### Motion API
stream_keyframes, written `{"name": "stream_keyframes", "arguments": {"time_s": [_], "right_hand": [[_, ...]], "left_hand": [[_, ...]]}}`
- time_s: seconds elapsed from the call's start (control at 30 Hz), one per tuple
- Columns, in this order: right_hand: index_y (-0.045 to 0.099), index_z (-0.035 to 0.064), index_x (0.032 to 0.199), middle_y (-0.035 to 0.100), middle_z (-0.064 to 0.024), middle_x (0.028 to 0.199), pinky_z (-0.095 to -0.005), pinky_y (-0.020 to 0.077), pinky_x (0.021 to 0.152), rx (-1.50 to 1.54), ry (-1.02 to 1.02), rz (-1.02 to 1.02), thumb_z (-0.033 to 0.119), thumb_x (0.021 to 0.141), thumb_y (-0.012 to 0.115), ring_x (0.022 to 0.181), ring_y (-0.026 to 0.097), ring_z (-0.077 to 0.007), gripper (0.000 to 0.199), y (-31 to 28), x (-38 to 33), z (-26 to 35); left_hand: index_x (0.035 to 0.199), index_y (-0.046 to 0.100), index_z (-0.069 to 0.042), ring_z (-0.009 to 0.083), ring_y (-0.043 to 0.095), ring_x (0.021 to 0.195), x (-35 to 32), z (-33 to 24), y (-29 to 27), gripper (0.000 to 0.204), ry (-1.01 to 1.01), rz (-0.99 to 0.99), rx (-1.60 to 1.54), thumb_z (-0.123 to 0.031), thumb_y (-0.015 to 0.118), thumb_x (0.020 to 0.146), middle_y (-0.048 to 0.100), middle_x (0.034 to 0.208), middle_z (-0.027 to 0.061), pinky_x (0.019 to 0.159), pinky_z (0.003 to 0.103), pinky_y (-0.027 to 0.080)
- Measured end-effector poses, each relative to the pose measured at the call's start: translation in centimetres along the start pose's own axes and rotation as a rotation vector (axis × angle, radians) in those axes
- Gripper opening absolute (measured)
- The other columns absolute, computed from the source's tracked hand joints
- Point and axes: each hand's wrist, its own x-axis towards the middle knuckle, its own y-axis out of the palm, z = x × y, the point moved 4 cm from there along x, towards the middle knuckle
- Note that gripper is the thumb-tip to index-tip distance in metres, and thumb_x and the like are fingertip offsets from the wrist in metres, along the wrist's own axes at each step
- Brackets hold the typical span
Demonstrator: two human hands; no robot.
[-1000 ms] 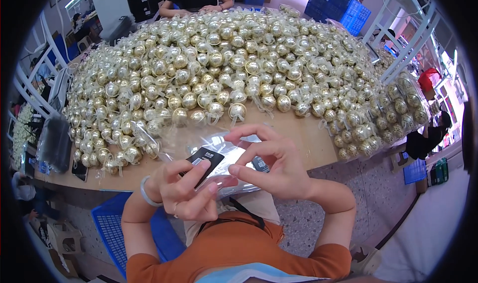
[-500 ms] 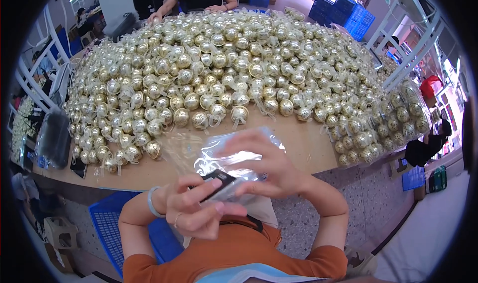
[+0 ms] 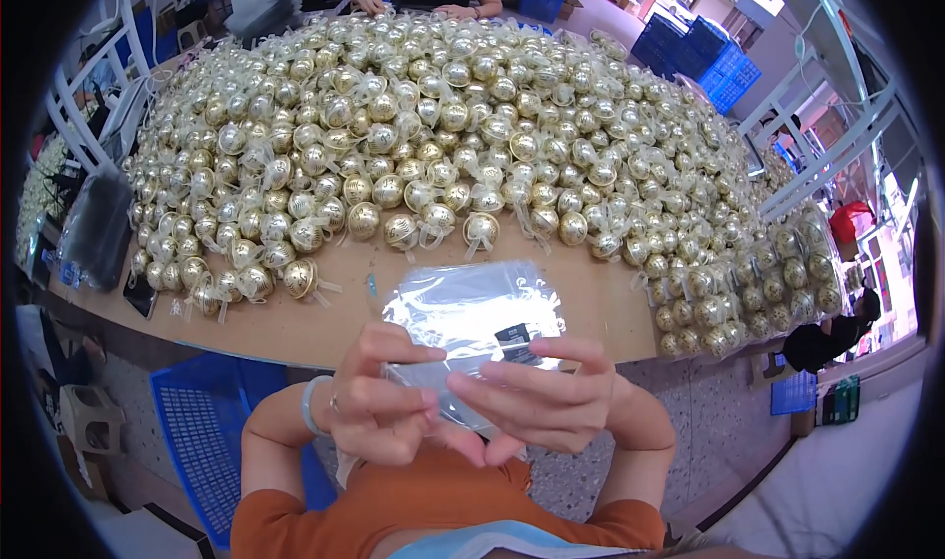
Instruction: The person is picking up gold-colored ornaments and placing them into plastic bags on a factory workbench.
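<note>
Left hand (image 3: pixel 384 399) and right hand (image 3: pixel 551 399) pinch the near part of a clear plastic bag (image 3: pixel 453 308) over the near edge of the table (image 3: pixel 615 303). It should handle as light, limp and slippery, best gripped by its edges; its far end points across the table, long axis seemingly near to far.

head: fisheye | head height | facing down | near table (image 3: pixel 610 308)
</note>
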Motion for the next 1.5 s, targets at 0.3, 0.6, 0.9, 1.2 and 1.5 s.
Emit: {"name": "stream_keyframes", "arguments": {"time_s": [0.3,0.6,0.9,1.2,1.5], "right_hand": [[0.074,0.0143,0.117,0.068,-0.0027,0.128,-0.0427,0.0409,0.106,0.401,0.0,0.087,0.027,0.095,0.066,0.122,0.059,-0.0199,0.026,3.5,4.3,-4.2],[0.06,-0.006,0.117,0.062,-0.0256,0.118,-0.0468,0.0432,0.102,0.239,0.758,0.849,0.051,0.084,0.073,0.115,0.056,-0.0431,0.067,32.1,-3.6,-16.4],[0.055,-0.0019,0.123,0.054,-0.0188,0.11,-0.042,0.0465,0.091,0.453,0.962,0.196,0.025,0.087,0.066,0.101,0.057,-0.0308,0.047,22.3,-4.8,-18.4],[0.036,-0.0021,0.136,0.05,-0.0143,0.119,-0.0331,0.0484,0.093,0.361,1.428,0.12,0.011,0.092,0.067,0.109,0.057,-0.0214,0.055,3.9,-19.3,-10.5],[0.052,-0.0018,0.13,0.059,-0.0081,0.12,-0.0311,0.0498,0.09,0.462,1.375,0.27,0.008,0.087,0.075,0.104,0.061,-0.0157,0.05,5.2,-22.7,-5.4]], "left_hand": [[0.1,0.05,-0.019,0.0268,0.056,0.102,-1.7,1.2,-1.1,0.049,-0.389,-0.054,0.224,-0.033,0.089,0.075,0.049,0.104,-0.0003,0.079,0.04,0.048],[0.112,0.043,-0.008,0.0109,0.047,0.103,-16.6,3.5,4.5,0.014,-1.403,-1.216,-0.315,-0.018,0.051,0.106,0.047,0.111,0.0035,0.093,0.028,0.038],[0.142,0.026,0.007,0.032,0.048,0.114,-13.6,3.0,3.8,0.066,-1.497,-0.027,0.009,-0.023,0.064,0.097,0.043,0.123,0.0238,0.103,0.041,0.039],[0.151,0.043,-0.014,0.0445,0.036,0.137,-9.1,4.5,7.0,0.072,-0.897,0.54,0.367,-0.027,0.073,0.086,0.038,0.155,0.0175,0.102,0.054,0.035],[0.137,0.061,-0.022,0.032,0.047,0.124,-10.9,2.8,8.1,0.059,-0.715,0.561,0.17,-0.018,0.075,0.081,0.054,0.144,0.004,0.101,0.048,0.037]]}}
